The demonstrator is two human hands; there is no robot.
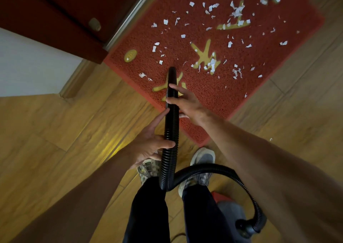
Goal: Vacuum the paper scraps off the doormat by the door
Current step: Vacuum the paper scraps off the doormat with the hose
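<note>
A red doormat (250, 86) with gold characters lies by the dark door (65, 7). Several white paper scraps (211, 64) are scattered over it. A black ribbed vacuum hose (171, 124) runs up the middle, and its smooth nozzle (172, 75) points at the mat's near part. My right hand (183, 103) grips the hose just behind the nozzle, fingers curled over it. My left hand (150, 148) holds the hose lower down, thumb across it and index finger stretched along its side.
The hose loops back between my legs to the grey and red vacuum body (232, 211) at the lower right. My two shoes (202, 159) stand on the wooden floor (65, 140) at the mat's corner. A metal threshold strip (133, 14) borders the mat.
</note>
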